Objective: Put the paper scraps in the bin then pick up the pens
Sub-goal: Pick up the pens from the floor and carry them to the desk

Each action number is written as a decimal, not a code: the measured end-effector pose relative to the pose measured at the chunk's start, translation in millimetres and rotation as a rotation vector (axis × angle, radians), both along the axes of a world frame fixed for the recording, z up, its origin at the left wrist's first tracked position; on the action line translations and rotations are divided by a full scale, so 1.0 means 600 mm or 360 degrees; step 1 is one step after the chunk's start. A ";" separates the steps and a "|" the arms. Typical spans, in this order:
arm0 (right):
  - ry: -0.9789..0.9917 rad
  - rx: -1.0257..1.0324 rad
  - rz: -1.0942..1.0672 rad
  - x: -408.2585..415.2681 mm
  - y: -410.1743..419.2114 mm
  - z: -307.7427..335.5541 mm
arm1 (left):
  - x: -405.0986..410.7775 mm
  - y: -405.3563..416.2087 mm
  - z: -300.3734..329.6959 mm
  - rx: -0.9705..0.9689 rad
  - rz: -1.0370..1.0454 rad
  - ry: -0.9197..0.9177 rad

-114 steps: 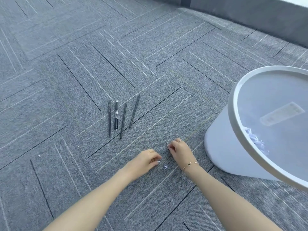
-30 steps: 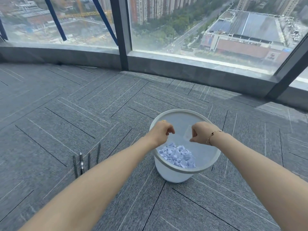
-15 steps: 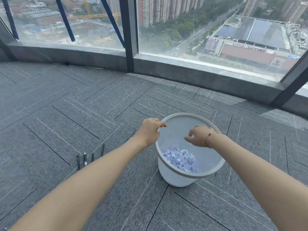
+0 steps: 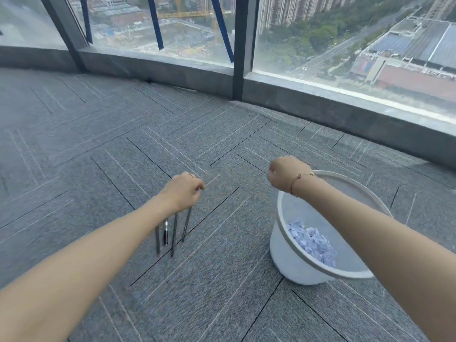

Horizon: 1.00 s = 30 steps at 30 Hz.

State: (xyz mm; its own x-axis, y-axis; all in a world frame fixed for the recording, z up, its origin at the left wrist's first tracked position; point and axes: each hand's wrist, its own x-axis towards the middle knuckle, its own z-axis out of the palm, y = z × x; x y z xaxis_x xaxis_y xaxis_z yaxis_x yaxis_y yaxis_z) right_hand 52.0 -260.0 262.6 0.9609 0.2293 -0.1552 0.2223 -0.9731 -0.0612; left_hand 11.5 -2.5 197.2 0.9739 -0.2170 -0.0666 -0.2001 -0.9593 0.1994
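With scraps [image 4: 312, 240] piled in the bin [image 4: 281, 250] at four o'clock, four pens [image 4: 172, 230] lie side by side at centre. Left hand [image 4: 182, 192] hovers above them, loosely curled, empty; right hand [image 4: 287, 174] fisted, contents unclear. Best gather all four together.

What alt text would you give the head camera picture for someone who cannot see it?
Two bare arms reach over grey carpet tiles: the left hand hangs curled over four thin dark pens lying side by side. The right hand, closed in a loose fist, is above the rim of a round white plastic bin holding white paper scraps. Tall windows overlook a city.
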 end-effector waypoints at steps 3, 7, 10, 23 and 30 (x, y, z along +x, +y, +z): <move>0.0040 0.0028 0.0088 0.006 0.061 -0.027 | -0.018 0.080 -0.020 0.0021 0.0172 0.0110; 0.0183 -0.0004 0.0184 0.007 0.133 -0.086 | -0.044 0.162 -0.049 -0.0008 0.0375 0.0236; 0.0320 -0.0035 0.0242 0.005 0.183 -0.136 | -0.063 0.206 -0.081 -0.0002 0.0495 0.0321; 0.0711 -0.0163 0.0323 0.014 0.299 -0.359 | -0.039 0.257 -0.291 -0.0064 0.0806 0.0834; 0.0734 0.0025 0.0171 0.036 0.329 -0.438 | -0.009 0.228 -0.358 -0.0263 0.1088 0.0769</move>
State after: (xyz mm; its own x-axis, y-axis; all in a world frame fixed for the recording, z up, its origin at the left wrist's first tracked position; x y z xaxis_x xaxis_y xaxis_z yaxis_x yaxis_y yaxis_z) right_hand 73.7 -62.8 -0.1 0.7634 0.3294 -0.5557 0.2680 -0.9442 -0.1916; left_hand 5.9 134.1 -17.3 0.7672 0.3650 -0.5275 0.5554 -0.7894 0.2616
